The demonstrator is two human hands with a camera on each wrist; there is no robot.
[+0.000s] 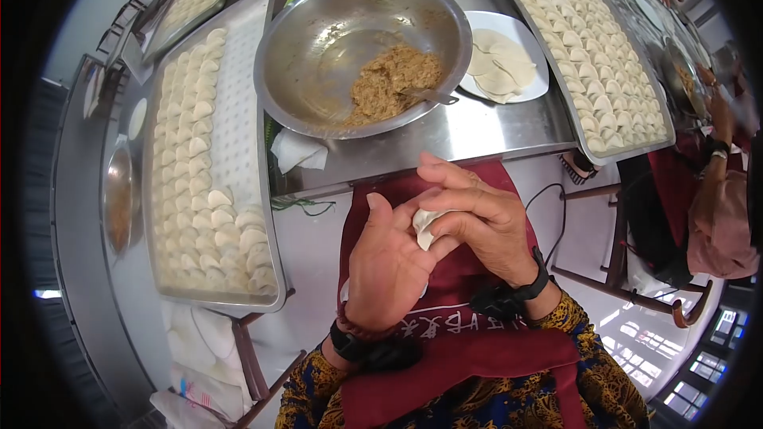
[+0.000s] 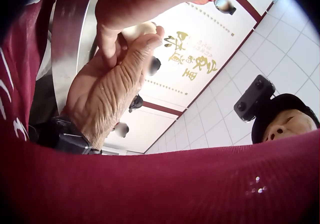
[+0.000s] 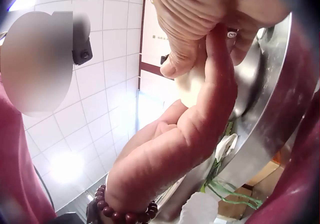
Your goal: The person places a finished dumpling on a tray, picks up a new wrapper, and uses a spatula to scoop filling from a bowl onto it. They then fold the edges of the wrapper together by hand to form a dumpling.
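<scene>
1. Tray (image 1: 238, 111) bearing rows of dumplings (image 1: 187, 143).
2. Crumpled white tissue (image 1: 298, 151), just beside the bowl.
3. Metal bowl (image 1: 298, 71) of filling (image 1: 389, 75), spoon (image 1: 429, 96) handle reaching its rim.
4. Left hand (image 1: 388, 274), palm spread, supporting a dumpling (image 1: 424, 226).
5. Right hand (image 1: 489, 222) pinching it.
6. Plate (image 1: 536, 56) of wrappers (image 1: 502, 65).
7. Second tray (image 1: 633, 152), also loaded.

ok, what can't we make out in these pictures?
Inside of the dough piece: head view, hidden by its folds and the right hand.
Lower end of the metal utensil: head view, buried in the brown mixture.
Far end of the right tray: head view, cut by top edge.
Fine wall lettering: left wrist, too small.
</scene>
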